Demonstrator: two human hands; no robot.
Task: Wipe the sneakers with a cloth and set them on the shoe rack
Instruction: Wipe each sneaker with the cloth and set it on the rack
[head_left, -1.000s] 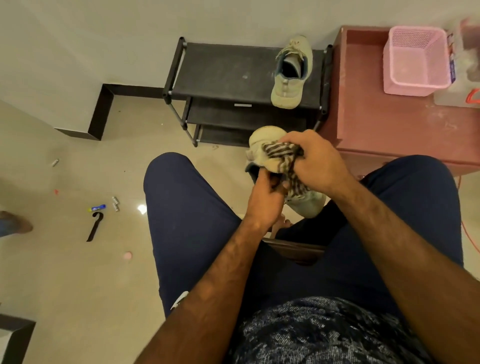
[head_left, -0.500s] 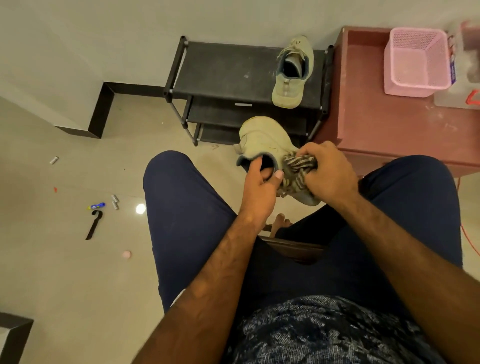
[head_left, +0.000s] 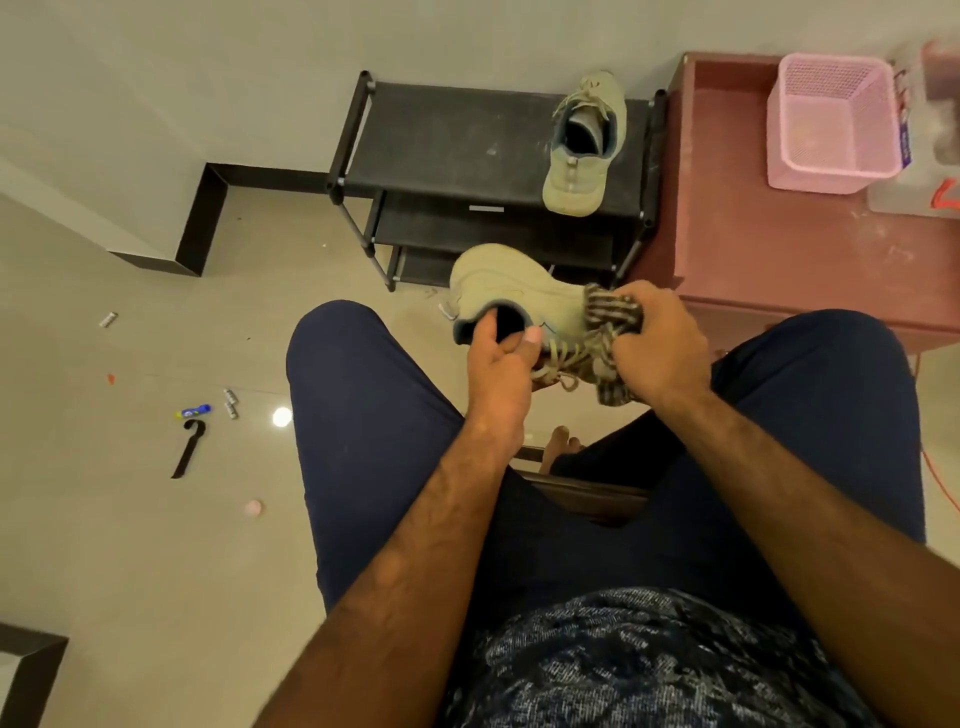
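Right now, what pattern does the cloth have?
The cloth has dark and pale stripes; the head view shows it.

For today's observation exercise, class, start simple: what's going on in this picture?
A person is cleaning a pair of shoes. Their left hand grips a pale sneaker by the collar, holding it above their knees. Their right hand holds a striped cloth bunched against the sneaker's side, near the laces. The second sneaker already sits on the top shelf of the black shoe rack, at its right end. So one shoe is placed and the other is being wiped.
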